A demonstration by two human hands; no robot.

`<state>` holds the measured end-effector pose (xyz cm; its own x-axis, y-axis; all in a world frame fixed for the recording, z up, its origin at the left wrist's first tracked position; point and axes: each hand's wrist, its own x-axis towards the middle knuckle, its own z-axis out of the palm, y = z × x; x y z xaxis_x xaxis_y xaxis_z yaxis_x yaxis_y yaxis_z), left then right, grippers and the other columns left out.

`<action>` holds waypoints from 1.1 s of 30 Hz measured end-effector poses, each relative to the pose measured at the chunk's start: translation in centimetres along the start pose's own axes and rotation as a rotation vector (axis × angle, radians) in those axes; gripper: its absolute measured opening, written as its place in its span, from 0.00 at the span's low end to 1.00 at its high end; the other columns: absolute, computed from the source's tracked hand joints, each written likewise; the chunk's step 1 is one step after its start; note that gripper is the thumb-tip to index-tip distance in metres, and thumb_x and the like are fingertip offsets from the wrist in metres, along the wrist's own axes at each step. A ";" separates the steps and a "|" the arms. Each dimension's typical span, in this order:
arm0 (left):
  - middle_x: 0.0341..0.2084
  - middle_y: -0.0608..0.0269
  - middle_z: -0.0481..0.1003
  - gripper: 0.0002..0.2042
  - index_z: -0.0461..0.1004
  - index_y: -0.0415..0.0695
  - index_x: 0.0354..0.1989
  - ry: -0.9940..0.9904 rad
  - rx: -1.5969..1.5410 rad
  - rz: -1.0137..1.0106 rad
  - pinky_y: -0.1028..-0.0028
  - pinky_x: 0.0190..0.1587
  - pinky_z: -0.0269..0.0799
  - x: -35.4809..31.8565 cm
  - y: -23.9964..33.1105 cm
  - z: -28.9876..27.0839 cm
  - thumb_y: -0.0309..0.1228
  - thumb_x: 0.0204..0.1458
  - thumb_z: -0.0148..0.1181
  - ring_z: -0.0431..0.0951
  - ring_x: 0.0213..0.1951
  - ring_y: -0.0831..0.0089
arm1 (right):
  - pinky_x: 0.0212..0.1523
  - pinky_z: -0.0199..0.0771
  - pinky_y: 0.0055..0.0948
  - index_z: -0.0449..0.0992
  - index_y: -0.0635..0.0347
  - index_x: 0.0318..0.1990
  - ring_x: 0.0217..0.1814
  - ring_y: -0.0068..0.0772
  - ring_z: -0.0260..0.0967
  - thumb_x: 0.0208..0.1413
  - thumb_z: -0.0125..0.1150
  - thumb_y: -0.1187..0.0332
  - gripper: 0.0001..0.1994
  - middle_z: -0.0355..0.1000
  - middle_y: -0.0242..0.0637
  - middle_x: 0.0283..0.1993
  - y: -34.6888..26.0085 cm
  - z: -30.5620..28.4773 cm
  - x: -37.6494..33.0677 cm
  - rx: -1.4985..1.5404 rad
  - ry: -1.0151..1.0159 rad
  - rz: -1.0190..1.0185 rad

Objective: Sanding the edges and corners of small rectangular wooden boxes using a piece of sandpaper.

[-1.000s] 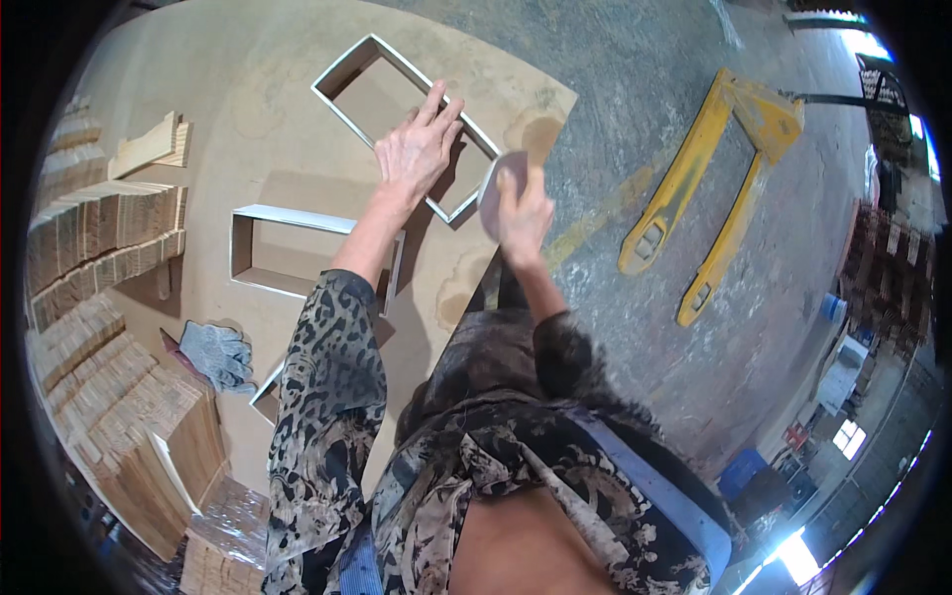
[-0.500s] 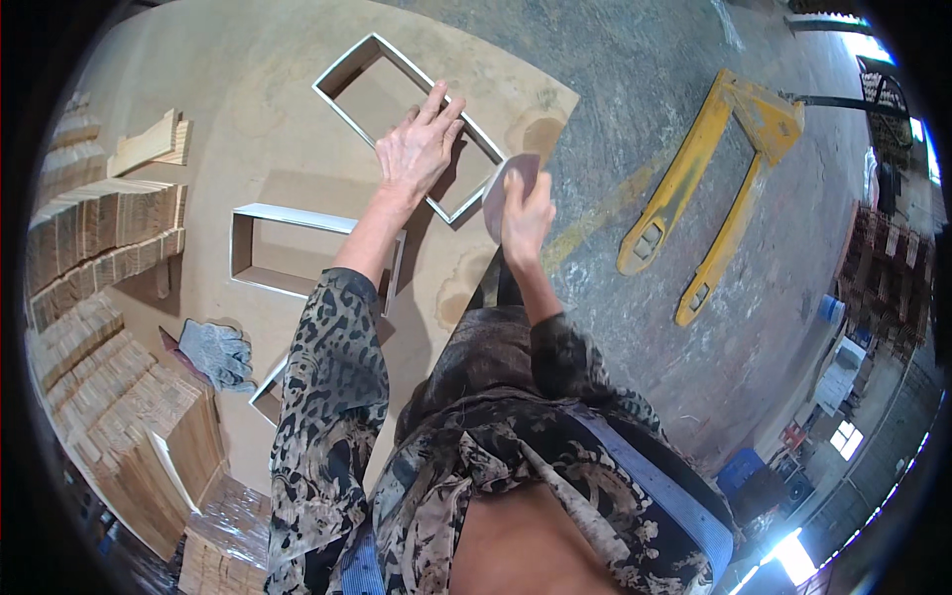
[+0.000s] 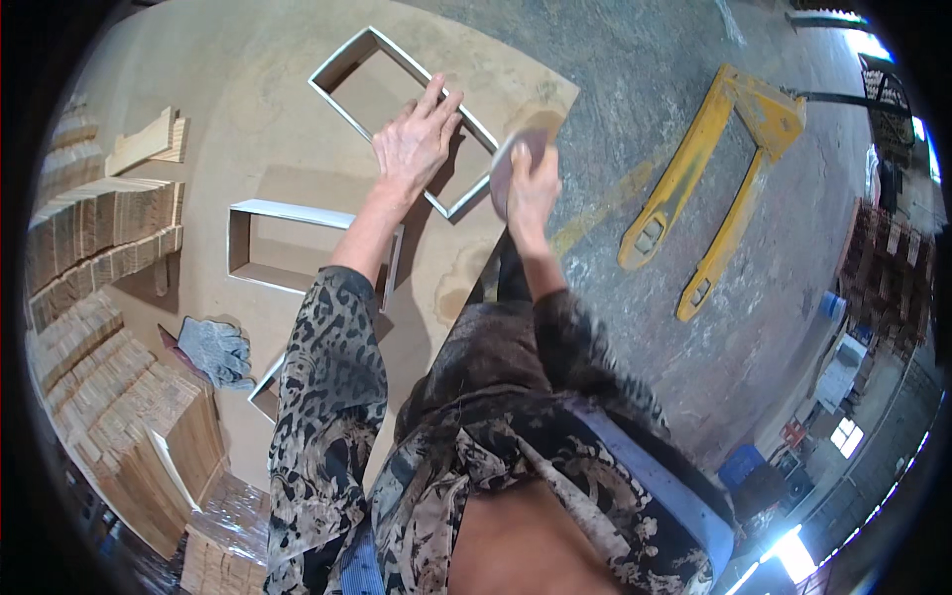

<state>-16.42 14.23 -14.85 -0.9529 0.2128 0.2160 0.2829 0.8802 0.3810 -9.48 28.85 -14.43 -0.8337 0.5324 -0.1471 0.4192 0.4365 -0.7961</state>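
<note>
On the brown board tabletop [image 3: 238, 99] lies a rectangular wooden frame [image 3: 403, 56] with white edges, set at a slant. My left hand [image 3: 410, 149] rests across it, fingers hooked over its far long side. A round reddish-brown sanding disc [image 3: 503, 177] is pinched in my right hand [image 3: 533, 190], thumb on the near face. The disc is upright against the short end at the frame's right. Below my left wrist stands a second white-edged frame [image 3: 288, 211], partly covered by my forearm. A third frame [image 3: 265, 399] is mostly hidden behind my left sleeve.
Stacks of wooden slats [image 3: 109, 223] line the left side, with loose wood pieces [image 3: 144, 144] beyond. A grey work glove [image 3: 215, 350] lies near them. Right of the table, a yellow pallet jack [image 3: 684, 169] stands on the concrete floor [image 3: 615, 109].
My right hand and the sanding disc have shifted slightly up and to the right along the frame's end. My left hand and the frame have barely moved.
</note>
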 end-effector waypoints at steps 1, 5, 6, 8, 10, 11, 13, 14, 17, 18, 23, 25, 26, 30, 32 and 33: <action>0.53 0.72 0.66 0.13 0.72 0.61 0.45 0.003 0.003 0.000 0.67 0.27 0.76 0.1 0.0 0.0 0.41 0.50 0.53 0.76 0.34 0.67 | 0.36 0.64 0.51 0.66 0.62 0.38 0.37 0.62 0.67 0.54 0.52 0.57 0.16 0.69 0.60 0.31 0.2 -0.1 -0.8 0.030 0.023 -0.004; 0.53 0.72 0.66 0.12 0.72 0.61 0.44 0.032 0.012 0.023 0.67 0.28 0.76 0.2 0.0 -0.1 0.40 0.50 0.53 0.76 0.35 0.67 | 0.36 0.66 0.46 0.68 0.65 0.36 0.38 0.60 0.68 0.53 0.53 0.57 0.16 0.70 0.58 0.32 -1.2 -0.2 0.9 -0.038 -0.028 -0.003; 0.53 0.72 0.66 0.12 0.72 0.61 0.44 0.015 0.015 0.014 0.67 0.28 0.76 0.1 0.2 0.0 0.40 0.50 0.53 0.76 0.34 0.67 | 0.37 0.66 0.47 0.67 0.64 0.38 0.38 0.61 0.68 0.53 0.53 0.57 0.17 0.70 0.58 0.33 -1.4 0.3 2.5 -0.126 -0.051 0.069; 0.53 0.72 0.66 0.12 0.72 0.61 0.44 0.022 0.010 0.017 0.67 0.28 0.76 -0.3 0.1 0.0 0.40 0.50 0.54 0.76 0.35 0.67 | 0.37 0.66 0.47 0.67 0.63 0.38 0.38 0.61 0.68 0.53 0.53 0.57 0.17 0.70 0.58 0.33 -1.2 -0.2 0.3 -0.114 -0.025 0.052; 0.53 0.72 0.66 0.12 0.72 0.61 0.44 0.038 0.013 0.023 0.68 0.28 0.76 0.1 -0.2 0.0 0.40 0.50 0.54 0.76 0.35 0.67 | 0.38 0.66 0.48 0.67 0.61 0.40 0.38 0.61 0.68 0.53 0.52 0.56 0.17 0.70 0.57 0.34 -0.7 -0.4 -1.5 -0.037 -0.013 -0.017; 0.53 0.72 0.66 0.12 0.72 0.61 0.44 0.034 0.009 0.024 0.68 0.28 0.76 -0.1 -0.2 -0.1 0.40 0.50 0.54 0.76 0.35 0.67 | 0.38 0.66 0.48 0.67 0.61 0.40 0.38 0.61 0.68 0.53 0.52 0.56 0.17 0.70 0.57 0.34 -0.7 -0.5 -1.3 -0.041 -0.011 -0.013; 0.54 0.72 0.66 0.12 0.72 0.62 0.44 0.017 0.002 0.008 0.68 0.28 0.76 -0.4 0.0 -0.3 0.40 0.50 0.54 0.76 0.36 0.66 | 0.38 0.66 0.48 0.68 0.60 0.42 0.39 0.61 0.68 0.53 0.52 0.57 0.16 0.71 0.56 0.34 -1.2 -0.4 0.4 -0.122 -0.061 -0.027; 0.54 0.72 0.66 0.12 0.72 0.62 0.44 0.014 0.000 0.008 0.68 0.28 0.76 -0.4 0.2 -0.3 0.40 0.50 0.54 0.76 0.36 0.66 | 0.37 0.66 0.49 0.67 0.59 0.42 0.39 0.61 0.68 0.53 0.52 0.56 0.16 0.71 0.56 0.34 -1.6 0.1 1.9 -0.159 -0.089 0.034; 0.53 0.72 0.66 0.12 0.72 0.61 0.44 0.025 0.005 -0.003 0.67 0.28 0.76 0.2 0.1 -0.2 0.40 0.50 0.54 0.76 0.36 0.66 | 0.36 0.66 0.49 0.67 0.59 0.40 0.37 0.62 0.68 0.53 0.51 0.56 0.16 0.71 0.57 0.32 -1.4 -0.7 -0.7 -0.137 0.029 -0.022; 0.53 0.72 0.66 0.12 0.72 0.61 0.44 0.037 -0.003 0.008 0.67 0.28 0.76 0.3 -0.2 -0.1 0.41 0.50 0.54 0.76 0.36 0.66 | 0.35 0.65 0.50 0.67 0.60 0.39 0.35 0.63 0.67 0.53 0.51 0.55 0.16 0.70 0.57 0.31 0.0 -0.6 -1.5 -0.119 -0.021 -0.069; 0.53 0.72 0.66 0.12 0.72 0.61 0.44 0.026 0.016 0.006 0.66 0.28 0.76 0.4 -0.4 0.1 0.41 0.50 0.53 0.76 0.36 0.65 | 0.34 0.65 0.50 0.67 0.59 0.38 0.35 0.62 0.68 0.53 0.51 0.55 0.16 0.70 0.57 0.30 -1.9 -0.1 1.3 -0.210 -0.084 -0.026; 0.53 0.72 0.66 0.12 0.72 0.61 0.44 0.031 0.009 0.011 0.67 0.28 0.76 0.1 0.1 0.0 0.41 0.50 0.53 0.76 0.36 0.65 | 0.35 0.65 0.51 0.67 0.59 0.38 0.35 0.63 0.67 0.54 0.51 0.56 0.15 0.70 0.57 0.30 -1.1 -1.0 -0.6 -0.126 -0.029 -0.022; 0.53 0.72 0.66 0.12 0.72 0.62 0.44 0.037 0.001 0.016 0.67 0.28 0.76 0.1 0.3 -0.1 0.41 0.50 0.53 0.76 0.36 0.66 | 0.35 0.65 0.50 0.66 0.59 0.39 0.36 0.63 0.67 0.54 0.50 0.56 0.16 0.70 0.58 0.31 -0.6 -1.3 -1.5 -0.141 -0.061 -0.056; 0.54 0.72 0.66 0.12 0.72 0.62 0.45 -0.009 0.032 -0.006 0.68 0.28 0.76 -0.2 -0.1 -0.3 0.40 0.50 0.53 0.76 0.37 0.68 | 0.35 0.65 0.51 0.65 0.59 0.41 0.35 0.64 0.67 0.54 0.51 0.56 0.16 0.70 0.58 0.31 -1.6 -0.5 0.9 -0.185 -0.146 -0.035; 0.54 0.72 0.65 0.12 0.72 0.62 0.45 0.003 0.039 0.007 0.68 0.28 0.76 -0.1 0.1 0.0 0.40 0.50 0.53 0.76 0.37 0.69 | 0.35 0.64 0.51 0.65 0.60 0.41 0.35 0.64 0.67 0.54 0.51 0.56 0.16 0.70 0.58 0.30 -1.3 -1.0 0.5 -0.130 -0.143 -0.048; 0.54 0.71 0.65 0.13 0.72 0.62 0.45 0.011 0.042 0.022 0.68 0.28 0.76 0.0 0.3 0.1 0.40 0.51 0.53 0.76 0.37 0.69 | 0.35 0.64 0.51 0.65 0.60 0.41 0.34 0.64 0.67 0.54 0.51 0.56 0.16 0.70 0.58 0.30 -1.0 -1.4 0.0 -0.076 -0.139 -0.057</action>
<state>-16.39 14.53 -14.85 -0.9451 0.2282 0.2340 0.2991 0.8925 0.3376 -9.39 29.42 -12.81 -0.8962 0.4022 -0.1871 0.3917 0.5196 -0.7594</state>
